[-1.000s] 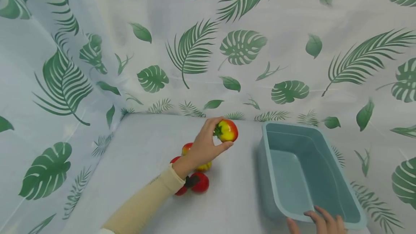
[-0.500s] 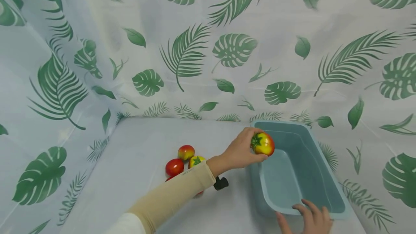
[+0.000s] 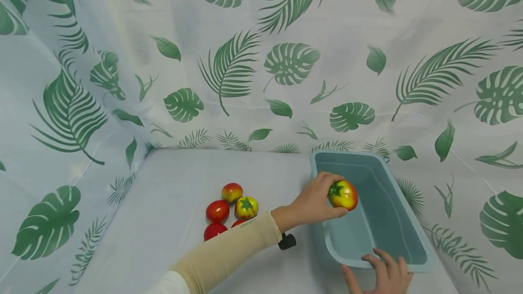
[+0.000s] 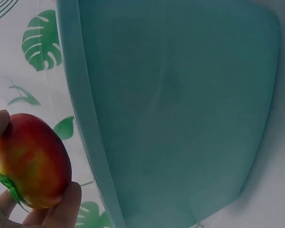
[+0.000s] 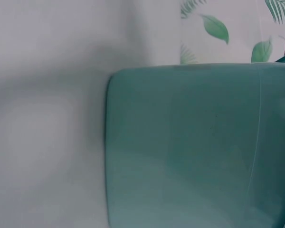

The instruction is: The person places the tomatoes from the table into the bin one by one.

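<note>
My left hand (image 3: 314, 201) pinches a red and yellow tomato (image 3: 343, 195) with a green calyx, above the near-left part of a blue-green plastic basin (image 3: 392, 208). In the left wrist view the tomato (image 4: 35, 161) sits between thumb and fingers, beside the basin's outer wall (image 4: 180, 104). At the basin's front rim, my right hand (image 3: 380, 276) grips the edge, fingertips over the rim and thumb outside. The right wrist view shows the basin's outer wall (image 5: 180, 142), with a sliver of the hand at the upper right.
Several red and yellow fruits lie grouped on the white table left of the basin, among them a yellow one (image 3: 246, 207) and a red one (image 3: 217, 211). The left sleeve covers part of the group. A small black object (image 3: 288, 242) shows beside the cuff. A leaf-patterned sheet (image 3: 245, 71) hangs behind.
My left hand has carried the tomato rightward from over the table to above the basin. My right hand stays at the front rim; the head view has shifted slightly.
</note>
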A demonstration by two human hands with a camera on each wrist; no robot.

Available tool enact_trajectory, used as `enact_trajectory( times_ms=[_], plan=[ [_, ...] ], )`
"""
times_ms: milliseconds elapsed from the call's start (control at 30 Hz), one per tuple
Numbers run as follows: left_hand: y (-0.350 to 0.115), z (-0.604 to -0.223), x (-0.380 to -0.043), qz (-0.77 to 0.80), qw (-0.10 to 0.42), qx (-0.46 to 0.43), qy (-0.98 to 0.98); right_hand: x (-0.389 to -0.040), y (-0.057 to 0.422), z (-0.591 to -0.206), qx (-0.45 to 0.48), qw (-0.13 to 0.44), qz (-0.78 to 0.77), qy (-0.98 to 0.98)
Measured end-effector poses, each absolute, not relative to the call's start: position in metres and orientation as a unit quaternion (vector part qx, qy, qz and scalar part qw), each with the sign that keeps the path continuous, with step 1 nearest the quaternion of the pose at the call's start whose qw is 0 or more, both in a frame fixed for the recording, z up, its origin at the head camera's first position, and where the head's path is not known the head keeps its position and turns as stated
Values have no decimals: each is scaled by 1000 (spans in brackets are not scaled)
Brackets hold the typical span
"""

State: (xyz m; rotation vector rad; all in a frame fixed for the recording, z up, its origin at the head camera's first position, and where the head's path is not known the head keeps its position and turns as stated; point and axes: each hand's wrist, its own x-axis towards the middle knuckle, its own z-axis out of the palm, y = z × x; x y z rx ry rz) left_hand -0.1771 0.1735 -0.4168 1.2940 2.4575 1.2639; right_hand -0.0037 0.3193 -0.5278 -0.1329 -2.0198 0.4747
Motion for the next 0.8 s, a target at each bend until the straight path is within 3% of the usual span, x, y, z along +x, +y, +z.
enact_trajectory(
  times_ms=[533, 800],
  plan=[
    [165, -422, -176, 379, 48, 430, 818, -6, 313, -529, -57, 514, 200, -832],
    [156, -423, -177, 365, 45, 427, 826, 0, 309, -524, -75, 477, 205, -851]
  ],
)
